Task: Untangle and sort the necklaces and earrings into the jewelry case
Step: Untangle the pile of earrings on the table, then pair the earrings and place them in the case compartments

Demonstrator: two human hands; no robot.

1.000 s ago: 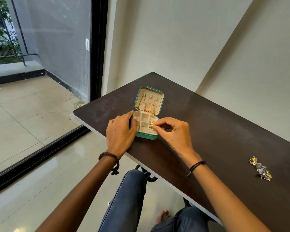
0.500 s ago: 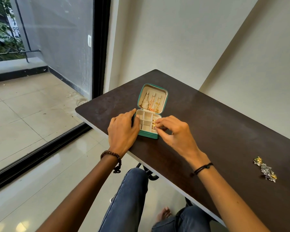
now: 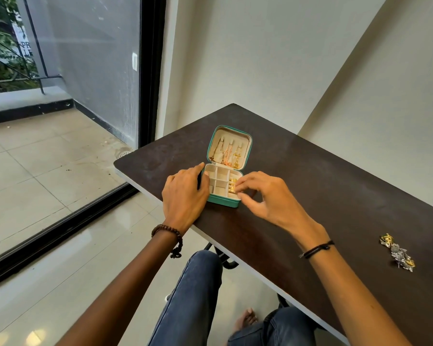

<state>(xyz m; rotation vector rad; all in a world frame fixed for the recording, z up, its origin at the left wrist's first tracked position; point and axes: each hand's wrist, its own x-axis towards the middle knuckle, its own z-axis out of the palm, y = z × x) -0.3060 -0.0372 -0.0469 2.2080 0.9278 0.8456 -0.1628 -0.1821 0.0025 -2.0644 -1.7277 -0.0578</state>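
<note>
Table (image 3: 335,196) by glass door (image 3: 85,71); left hand (image 3: 185,196) flat against case (image 3: 223,202), right hand (image 3: 268,196) pinching earrings (image 3: 233,185).

teal jewelry case (image 3: 223,201) | cream lining | gold earrings (image 3: 233,188) | dark-brown table (image 3: 335,196)

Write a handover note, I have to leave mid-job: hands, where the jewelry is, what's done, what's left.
Left hand rests against the left side of the open teal jewelry case, steadying it.
Right hand pinches gold earrings in the case's right-hand compartments.
Done: necklaces hang inside the lid; some earrings are in place.
Left: a silver-and-gold jewelry pile lies on the table far to the right, apart from the case.
</note>
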